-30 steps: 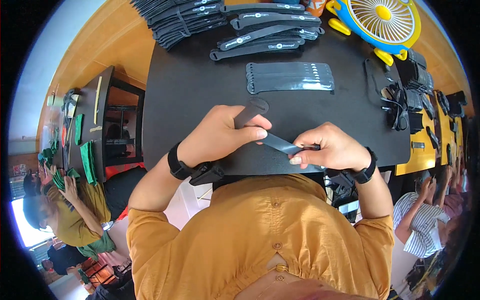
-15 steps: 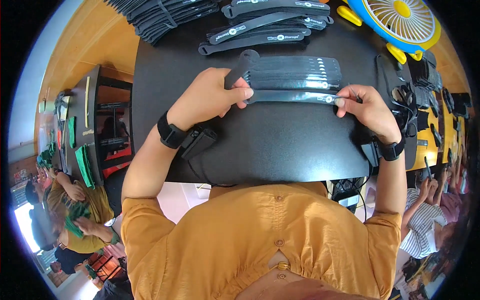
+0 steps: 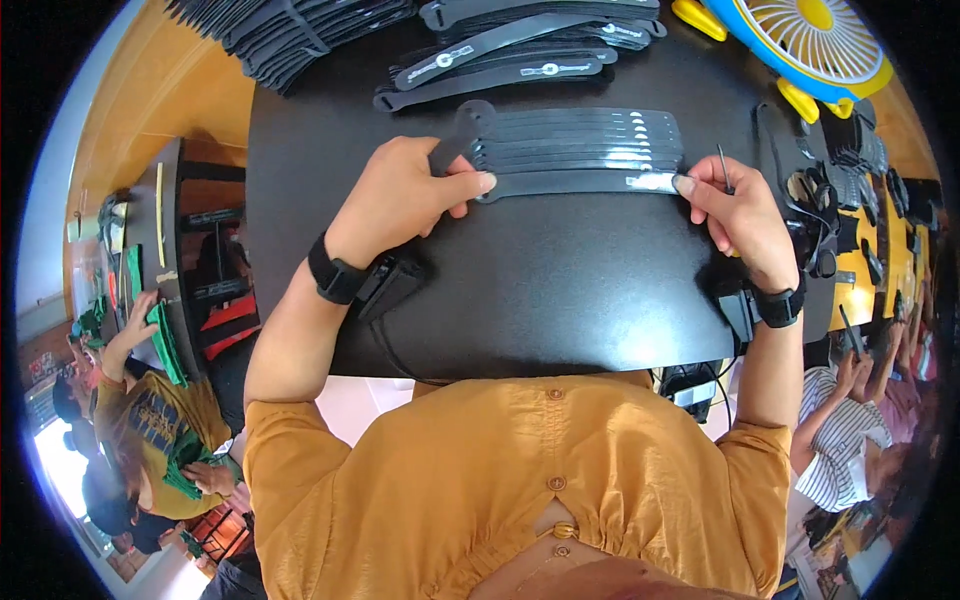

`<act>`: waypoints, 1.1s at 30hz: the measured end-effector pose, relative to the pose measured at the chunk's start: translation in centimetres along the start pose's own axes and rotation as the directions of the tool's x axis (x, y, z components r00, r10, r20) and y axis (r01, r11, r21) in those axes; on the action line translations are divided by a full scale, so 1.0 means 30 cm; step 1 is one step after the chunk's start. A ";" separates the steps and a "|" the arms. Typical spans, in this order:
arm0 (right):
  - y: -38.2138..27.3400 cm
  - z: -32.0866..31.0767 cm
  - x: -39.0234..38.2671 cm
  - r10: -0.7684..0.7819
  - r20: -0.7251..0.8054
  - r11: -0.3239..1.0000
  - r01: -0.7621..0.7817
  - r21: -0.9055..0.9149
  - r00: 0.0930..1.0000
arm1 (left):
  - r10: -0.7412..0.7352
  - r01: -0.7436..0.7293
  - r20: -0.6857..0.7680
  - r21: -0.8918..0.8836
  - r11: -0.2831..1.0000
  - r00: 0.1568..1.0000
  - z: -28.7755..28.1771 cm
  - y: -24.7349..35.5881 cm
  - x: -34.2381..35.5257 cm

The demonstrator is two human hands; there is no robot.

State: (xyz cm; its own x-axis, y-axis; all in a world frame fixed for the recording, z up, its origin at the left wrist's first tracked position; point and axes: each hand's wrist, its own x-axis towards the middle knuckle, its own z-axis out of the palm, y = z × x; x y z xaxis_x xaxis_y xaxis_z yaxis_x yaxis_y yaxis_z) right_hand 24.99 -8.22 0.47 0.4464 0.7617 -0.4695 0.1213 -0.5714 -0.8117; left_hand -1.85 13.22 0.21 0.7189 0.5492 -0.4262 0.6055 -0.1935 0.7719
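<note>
The work in hand appears to be the laying of dark straps side by side, and it is judged to be partly complete. On the worktop point(image 3: 560, 280), an overlapping row of straps point(image 3: 565, 132) lies flat in front of the person, with the ends roughly aligned and pale marks showing near the right ends. The near strap point(image 3: 565, 183) lies along the near edge of this row, extended between both hands; its placement looks close to finished. The left hand point(image 3: 412, 190) is closed around an upright strap piece point(image 3: 457, 145), and its thumb bears on the left end of the near strap; whether the piece is one strap or several cannot be told. The right hand point(image 3: 738, 208) is partly curled about a thin dark item point(image 3: 723, 166), with the thumb against the right end of the near strap; whether that end is pinched cannot be told. Stock not in the row includes a loose strap pile point(image 3: 510, 75) beyond it and a banded bundle point(image 3: 285, 40) at the far left; how much of this stock is to be laid cannot be determined
</note>
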 end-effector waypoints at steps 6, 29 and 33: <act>-0.008 0.011 -0.006 0.027 -0.035 0.999 -0.026 0.024 0.999 | -0.020 0.020 -0.047 -0.005 1.000 0.999 0.009 0.006 -0.011; -0.028 0.033 -0.040 -0.064 -0.128 0.996 0.056 -0.066 0.990 | 0.256 -0.200 -0.200 0.263 0.944 0.946 -0.041 0.009 -0.063; -0.053 0.114 -0.120 -0.461 -0.034 0.886 0.458 -0.071 0.887 | 0.245 -0.144 0.234 -0.379 0.914 0.941 -0.046 0.085 -0.146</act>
State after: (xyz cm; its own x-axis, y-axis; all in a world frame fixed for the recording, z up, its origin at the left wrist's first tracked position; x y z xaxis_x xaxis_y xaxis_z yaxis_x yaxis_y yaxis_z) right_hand 20.16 -9.00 2.28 0.3701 0.9285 -0.0306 0.3752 -0.1795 -0.9094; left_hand -3.91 11.45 4.70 0.9045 0.2791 -0.3224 0.3209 0.0525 0.9457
